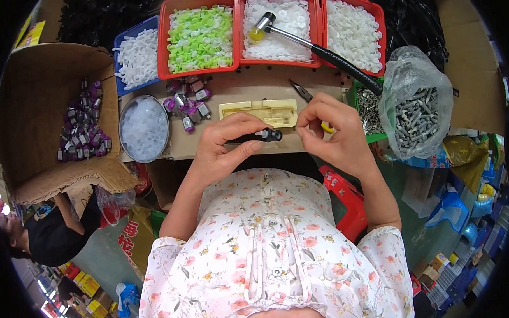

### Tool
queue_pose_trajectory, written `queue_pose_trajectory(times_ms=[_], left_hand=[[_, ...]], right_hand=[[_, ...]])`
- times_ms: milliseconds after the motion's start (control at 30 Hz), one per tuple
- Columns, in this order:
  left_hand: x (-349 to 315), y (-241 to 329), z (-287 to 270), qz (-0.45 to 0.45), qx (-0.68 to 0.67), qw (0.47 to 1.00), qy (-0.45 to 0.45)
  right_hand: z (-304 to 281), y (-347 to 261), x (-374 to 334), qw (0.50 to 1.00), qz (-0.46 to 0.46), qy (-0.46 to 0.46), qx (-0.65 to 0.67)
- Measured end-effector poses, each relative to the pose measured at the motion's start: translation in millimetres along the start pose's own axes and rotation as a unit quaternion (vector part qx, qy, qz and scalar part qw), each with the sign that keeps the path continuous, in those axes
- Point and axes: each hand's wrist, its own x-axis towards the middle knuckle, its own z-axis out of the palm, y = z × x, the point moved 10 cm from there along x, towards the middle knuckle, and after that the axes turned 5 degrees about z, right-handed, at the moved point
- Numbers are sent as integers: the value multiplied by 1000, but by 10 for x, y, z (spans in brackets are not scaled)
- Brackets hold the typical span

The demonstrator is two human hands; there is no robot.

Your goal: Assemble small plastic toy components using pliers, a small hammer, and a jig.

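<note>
- Two hands work before us, near each other over the near side of the table [207,76].
- Our left hand [220,143] pinches a black part [275,135] between thumb and bent fingers; its rounded end points right, with a small grey piece [263,134] by the thumb tip.
- Our right hand [339,131] is just beside that end, apart from it, thumb and forefinger pressed together; we cannot tell whether they pinch anything tiny.
- Beyond the black part we see a cream mould [233,109]; pliers [301,90] lie to its right, partly hidden by our right hand.
- To the left we have purple-and-silver motors [188,124] and a round bowl [121,133] of translucent pieces.
- Three red bins line the back, holding green and white pieces; a hammer [341,62] lies across the middle and right ones.
- On our right, a green bin [377,137] holds screws [369,107], beside a clear bag [411,69] of metal parts.
</note>
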Motion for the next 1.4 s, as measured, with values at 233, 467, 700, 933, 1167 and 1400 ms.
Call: queue_pose_trajectory(times_ms=[233,467,700,933,1167,1400], left_hand=[[41,69,74,34,15,999,-6],[51,87,132,39,9,999,-17],[42,121,218,22,20,997,-65],[12,76,279,-1,-18,994,-106],[-4,2,166,-3,-97,994,-48],[3,-36,155,7,-171,985,-23]], right_hand=[[76,-139,16,994,-10,-45,96],[83,-121,-17,997,-15,-61,47],[142,-3,-2,985,31,-147,89],[316,179,-39,944,113,-242,193],[78,36,-43,965,96,-169,177],[-142,-280,-124,995,-24,-10,96]])
